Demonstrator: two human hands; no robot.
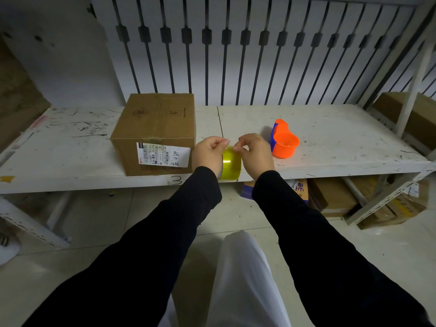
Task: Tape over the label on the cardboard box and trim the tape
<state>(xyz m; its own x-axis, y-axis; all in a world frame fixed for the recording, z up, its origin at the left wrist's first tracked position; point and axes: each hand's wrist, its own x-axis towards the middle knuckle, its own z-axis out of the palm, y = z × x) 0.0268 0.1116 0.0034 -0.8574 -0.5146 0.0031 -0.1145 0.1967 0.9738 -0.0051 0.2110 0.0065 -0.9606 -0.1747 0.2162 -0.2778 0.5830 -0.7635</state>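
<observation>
A brown cardboard box [155,123] stands on the white shelf [330,142], with a white printed label [162,155] on its near face. Just right of the box I hold a roll of yellowish clear tape [232,165] above the shelf's front edge. My left hand [208,153] grips the roll from the left. My right hand [256,151] pinches at the top of the roll with thumb and fingertips. An orange and blue tape dispenser [283,141] lies on the shelf right of my hands.
A wall of dark vertical bars [259,50] rises behind the shelf. More cardboard boxes [335,197] sit under the shelf at the right, and one [410,114] lies on the far right. A white shelf post [415,83] stands there too.
</observation>
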